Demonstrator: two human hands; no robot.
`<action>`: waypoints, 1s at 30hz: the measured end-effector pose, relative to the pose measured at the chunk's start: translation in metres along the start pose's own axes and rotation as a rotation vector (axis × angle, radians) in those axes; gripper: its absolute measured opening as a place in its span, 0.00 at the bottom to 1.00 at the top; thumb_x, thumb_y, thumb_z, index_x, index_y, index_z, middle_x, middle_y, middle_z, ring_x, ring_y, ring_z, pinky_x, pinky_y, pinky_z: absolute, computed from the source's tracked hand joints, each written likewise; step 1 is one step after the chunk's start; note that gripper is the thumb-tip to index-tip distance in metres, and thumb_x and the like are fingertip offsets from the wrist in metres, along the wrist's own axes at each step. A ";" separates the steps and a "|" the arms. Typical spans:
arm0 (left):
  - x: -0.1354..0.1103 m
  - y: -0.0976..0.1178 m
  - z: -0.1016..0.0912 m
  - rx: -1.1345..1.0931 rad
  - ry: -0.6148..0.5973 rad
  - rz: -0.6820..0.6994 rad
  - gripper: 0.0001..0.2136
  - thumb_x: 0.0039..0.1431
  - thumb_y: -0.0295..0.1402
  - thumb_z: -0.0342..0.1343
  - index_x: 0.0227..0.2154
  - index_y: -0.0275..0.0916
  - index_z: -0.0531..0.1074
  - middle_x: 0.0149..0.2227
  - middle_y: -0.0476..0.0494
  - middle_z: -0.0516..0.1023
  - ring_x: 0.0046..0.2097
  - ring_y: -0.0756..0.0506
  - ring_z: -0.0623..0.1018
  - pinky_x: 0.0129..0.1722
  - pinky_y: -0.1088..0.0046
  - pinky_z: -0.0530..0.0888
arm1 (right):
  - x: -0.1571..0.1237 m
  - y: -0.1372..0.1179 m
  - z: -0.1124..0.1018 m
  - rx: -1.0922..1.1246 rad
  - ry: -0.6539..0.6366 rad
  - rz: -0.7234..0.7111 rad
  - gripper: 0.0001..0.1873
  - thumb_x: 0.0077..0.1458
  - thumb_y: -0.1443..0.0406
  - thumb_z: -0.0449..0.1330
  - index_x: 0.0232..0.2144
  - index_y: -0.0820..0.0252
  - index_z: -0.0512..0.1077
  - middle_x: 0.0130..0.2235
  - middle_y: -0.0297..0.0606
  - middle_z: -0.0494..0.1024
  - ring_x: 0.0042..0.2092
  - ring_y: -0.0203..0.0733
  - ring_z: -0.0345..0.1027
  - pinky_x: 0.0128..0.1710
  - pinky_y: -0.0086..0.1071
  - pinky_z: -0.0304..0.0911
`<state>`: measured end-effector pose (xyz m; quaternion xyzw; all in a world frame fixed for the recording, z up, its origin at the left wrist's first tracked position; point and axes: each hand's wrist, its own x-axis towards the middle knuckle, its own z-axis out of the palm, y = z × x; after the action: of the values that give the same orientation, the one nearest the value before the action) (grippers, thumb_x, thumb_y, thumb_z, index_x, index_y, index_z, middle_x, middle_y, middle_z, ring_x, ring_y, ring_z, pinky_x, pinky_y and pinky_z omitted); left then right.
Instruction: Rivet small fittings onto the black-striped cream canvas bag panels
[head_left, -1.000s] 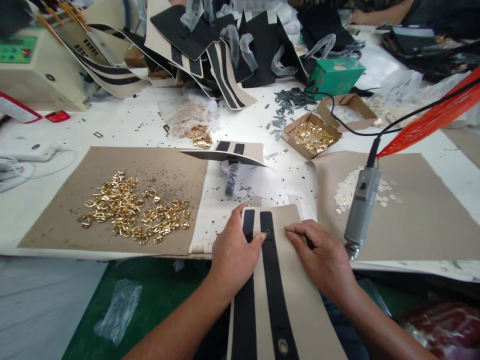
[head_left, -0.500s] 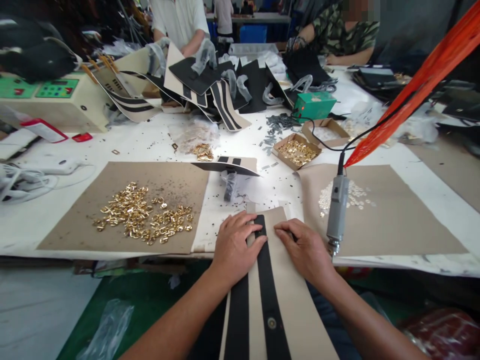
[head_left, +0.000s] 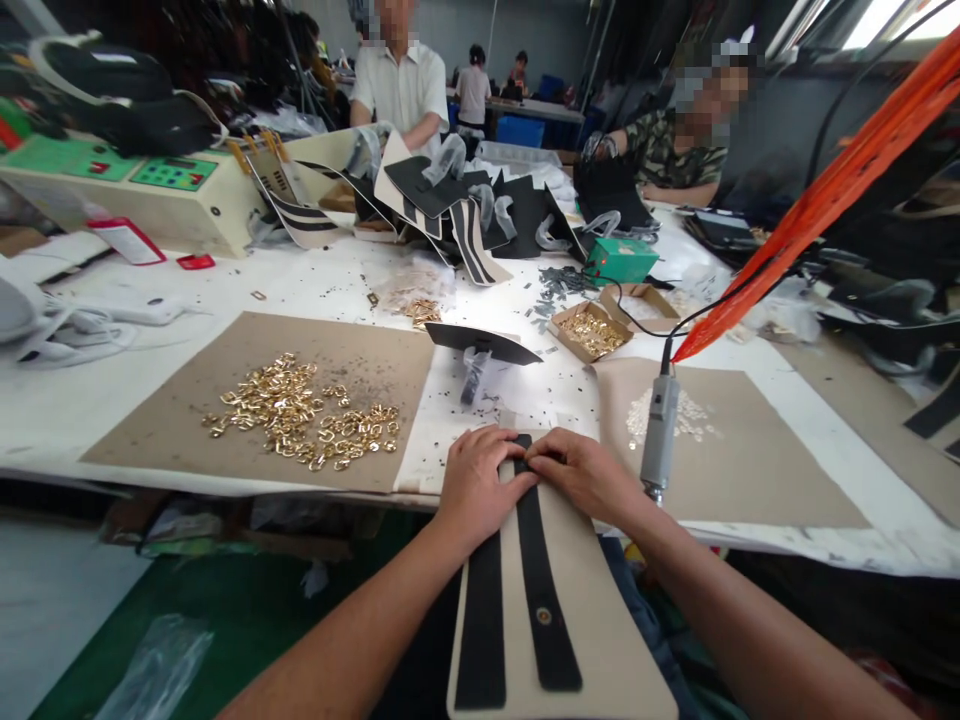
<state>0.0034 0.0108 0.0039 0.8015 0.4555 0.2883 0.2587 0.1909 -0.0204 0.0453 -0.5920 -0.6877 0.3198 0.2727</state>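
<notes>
A beige panel (head_left: 600, 630) with two black straps runs from the table edge down toward my body. One black strap (head_left: 534, 560) carries a round metal eyelet (head_left: 544, 617) near its lower end. My left hand (head_left: 480, 485) lies bent over the panel's far end, thumb and fingers pressing on it around the strap's tip. From the other side, my right hand (head_left: 577, 470) is closed in a pinch, its fingertips at the same spot on the strap. Whatever small thing sits in that pinch is hidden by the fingers.
Gold metal fittings (head_left: 281, 410) are heaped on a brown sheet at left. A grey electric screwdriver (head_left: 660, 430) hangs from an orange bundle (head_left: 810, 210) at right, above small clear discs (head_left: 690, 415). Behind are a box of gold pieces (head_left: 592, 332), stacked panels and co-workers.
My right hand has moved left, its pinch now at the strap's tip beside my left thumb. The camera view has tilted up, showing more of the room.
</notes>
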 end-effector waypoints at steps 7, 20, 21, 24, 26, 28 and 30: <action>-0.002 0.001 -0.001 -0.024 0.018 0.005 0.12 0.53 0.38 0.70 0.39 0.45 0.77 0.54 0.45 0.80 0.59 0.39 0.73 0.62 0.56 0.63 | 0.008 0.010 0.012 -0.114 -0.045 0.008 0.09 0.63 0.63 0.58 0.37 0.54 0.79 0.42 0.35 0.79 0.44 0.43 0.72 0.46 0.36 0.63; -0.005 0.001 -0.007 -0.069 0.031 -0.058 0.14 0.47 0.33 0.71 0.37 0.46 0.77 0.53 0.46 0.80 0.58 0.36 0.74 0.65 0.47 0.62 | 0.018 0.005 0.019 -0.092 0.023 0.020 0.09 0.51 0.67 0.59 0.30 0.52 0.81 0.34 0.33 0.82 0.37 0.45 0.73 0.38 0.34 0.64; -0.006 0.001 -0.007 -0.067 0.032 -0.060 0.14 0.47 0.32 0.71 0.38 0.46 0.78 0.53 0.46 0.80 0.58 0.35 0.74 0.65 0.47 0.62 | 0.020 0.004 0.019 -0.103 0.019 0.058 0.09 0.50 0.68 0.60 0.29 0.52 0.81 0.33 0.33 0.82 0.36 0.44 0.73 0.37 0.33 0.63; -0.006 0.000 -0.005 -0.049 0.026 -0.073 0.14 0.47 0.29 0.69 0.39 0.46 0.78 0.53 0.45 0.80 0.59 0.35 0.74 0.65 0.44 0.61 | 0.025 -0.001 0.019 -0.119 -0.013 0.183 0.07 0.46 0.68 0.62 0.27 0.53 0.80 0.31 0.32 0.82 0.35 0.43 0.73 0.34 0.31 0.59; -0.006 -0.004 -0.004 -0.033 0.018 -0.077 0.15 0.46 0.28 0.69 0.39 0.45 0.78 0.53 0.44 0.80 0.60 0.34 0.73 0.66 0.43 0.61 | 0.026 -0.002 0.019 -0.126 -0.021 0.218 0.07 0.45 0.68 0.63 0.27 0.54 0.80 0.30 0.32 0.81 0.34 0.43 0.73 0.32 0.31 0.57; -0.005 -0.009 -0.001 -0.020 0.005 -0.063 0.15 0.46 0.29 0.69 0.39 0.45 0.78 0.54 0.44 0.80 0.60 0.33 0.73 0.65 0.42 0.61 | 0.025 -0.002 0.019 -0.160 -0.005 0.190 0.07 0.46 0.68 0.63 0.28 0.54 0.80 0.31 0.33 0.82 0.35 0.44 0.73 0.32 0.32 0.57; -0.005 -0.015 0.001 -0.008 -0.001 -0.041 0.14 0.48 0.31 0.69 0.39 0.45 0.78 0.54 0.43 0.80 0.60 0.33 0.74 0.65 0.42 0.62 | 0.022 -0.002 0.020 -0.222 0.026 0.093 0.06 0.49 0.68 0.62 0.29 0.53 0.80 0.33 0.35 0.82 0.37 0.47 0.74 0.34 0.35 0.58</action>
<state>-0.0063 0.0133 -0.0079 0.7911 0.4705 0.2845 0.2681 0.1709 -0.0013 0.0336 -0.6540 -0.6871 0.2462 0.1990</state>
